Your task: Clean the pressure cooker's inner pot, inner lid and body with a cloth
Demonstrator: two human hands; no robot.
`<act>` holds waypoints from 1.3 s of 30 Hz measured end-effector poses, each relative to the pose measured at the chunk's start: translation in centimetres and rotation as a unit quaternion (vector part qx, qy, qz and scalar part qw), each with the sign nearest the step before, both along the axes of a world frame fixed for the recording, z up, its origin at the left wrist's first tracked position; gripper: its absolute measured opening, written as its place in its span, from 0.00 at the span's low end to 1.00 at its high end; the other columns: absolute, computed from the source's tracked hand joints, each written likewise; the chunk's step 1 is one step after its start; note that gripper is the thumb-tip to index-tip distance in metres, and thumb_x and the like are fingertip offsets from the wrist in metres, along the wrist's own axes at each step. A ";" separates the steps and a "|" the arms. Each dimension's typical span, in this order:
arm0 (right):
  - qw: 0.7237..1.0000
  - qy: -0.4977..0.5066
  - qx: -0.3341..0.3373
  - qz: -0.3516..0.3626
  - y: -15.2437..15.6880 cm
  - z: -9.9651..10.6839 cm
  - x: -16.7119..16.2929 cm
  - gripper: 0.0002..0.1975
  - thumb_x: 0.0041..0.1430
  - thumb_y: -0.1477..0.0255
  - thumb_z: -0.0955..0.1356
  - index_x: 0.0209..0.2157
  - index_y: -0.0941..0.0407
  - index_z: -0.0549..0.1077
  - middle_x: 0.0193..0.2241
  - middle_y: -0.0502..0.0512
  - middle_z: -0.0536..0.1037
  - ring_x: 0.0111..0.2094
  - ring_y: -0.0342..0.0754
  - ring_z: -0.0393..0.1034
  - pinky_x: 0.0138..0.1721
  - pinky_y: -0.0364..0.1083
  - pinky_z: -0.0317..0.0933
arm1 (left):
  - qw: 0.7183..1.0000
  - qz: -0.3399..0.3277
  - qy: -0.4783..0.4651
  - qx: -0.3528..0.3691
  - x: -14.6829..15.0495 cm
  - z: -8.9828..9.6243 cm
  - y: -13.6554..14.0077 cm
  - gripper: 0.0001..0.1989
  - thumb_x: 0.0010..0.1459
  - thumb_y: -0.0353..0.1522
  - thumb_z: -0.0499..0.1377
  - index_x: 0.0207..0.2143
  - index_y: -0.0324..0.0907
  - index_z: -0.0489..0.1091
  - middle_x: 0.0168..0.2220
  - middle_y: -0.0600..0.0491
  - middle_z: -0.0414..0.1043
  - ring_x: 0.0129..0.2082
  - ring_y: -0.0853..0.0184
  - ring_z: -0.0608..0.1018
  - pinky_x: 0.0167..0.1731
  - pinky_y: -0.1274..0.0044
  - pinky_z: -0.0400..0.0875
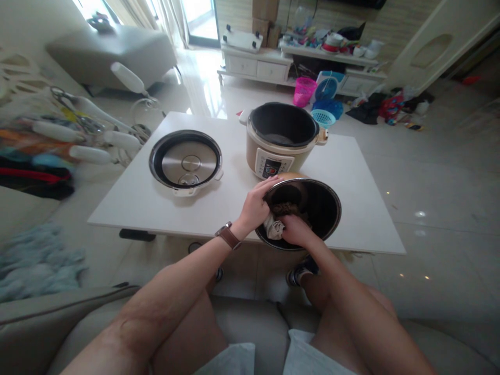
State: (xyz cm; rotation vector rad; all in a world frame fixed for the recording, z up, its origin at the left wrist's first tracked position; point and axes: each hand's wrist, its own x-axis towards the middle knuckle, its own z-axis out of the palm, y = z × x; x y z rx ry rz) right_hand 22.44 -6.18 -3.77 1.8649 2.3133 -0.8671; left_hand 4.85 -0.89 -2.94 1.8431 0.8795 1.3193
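A dark inner pot (326, 208) is tilted toward me over the table's near edge, its mouth facing me. My left hand (255, 205) grips it at the left side of the rim, with the fingers stretched along its outside. Inside the pot, my right hand (296, 229) is closed on a light crumpled cloth (274, 229), its fingertips partly hidden. Just behind stands an electric pressure cooker (258, 140), lidless, with a dark inside and a control panel on its front. On the left lies the cooker's round lid (191, 156), underside up.
The white table (156, 213) carries the cooker and lid. Beyond it are a TV cabinet (269, 70) with clutter, a pink basket (303, 92) and a light-blue basket (323, 119). White-handled items (94, 156) stand left. A sofa (250, 323) is under me.
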 end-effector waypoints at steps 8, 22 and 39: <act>0.928 0.346 0.075 -0.117 0.1 -3.4 -2.8 0.17 0.56 0.78 0.66 0.45 0.58 0.82 0.45 0.57 0.87 0.47 0.54 0.79 0.52 0.48 0.69 | 0.999 0.032 0.005 -0.033 -0.4 -0.4 -0.1 0.43 0.43 0.14 0.48 0.62 0.40 0.75 0.65 0.49 0.74 0.68 0.60 0.73 0.74 0.62 0.60; 0.992 -0.118 -0.004 0.054 0.2 0.6 -0.4 0.16 0.59 0.76 0.67 0.44 0.52 0.84 0.44 0.62 0.87 0.46 0.59 0.82 0.41 0.47 0.67 | 0.997 -0.014 0.069 0.023 -2.6 1.4 1.3 0.40 0.46 0.15 0.49 0.60 0.39 0.76 0.62 0.46 0.77 0.65 0.60 0.76 0.71 0.62 0.65; 0.999 -0.036 0.015 0.015 0.5 -0.5 0.5 0.14 0.57 0.78 0.68 0.41 0.55 0.84 0.43 0.63 0.87 0.47 0.59 0.81 0.45 0.46 0.66 | 0.999 0.041 0.013 -0.017 -0.4 0.0 -0.1 0.40 0.47 0.14 0.49 0.61 0.41 0.75 0.64 0.49 0.76 0.68 0.60 0.73 0.73 0.60 0.61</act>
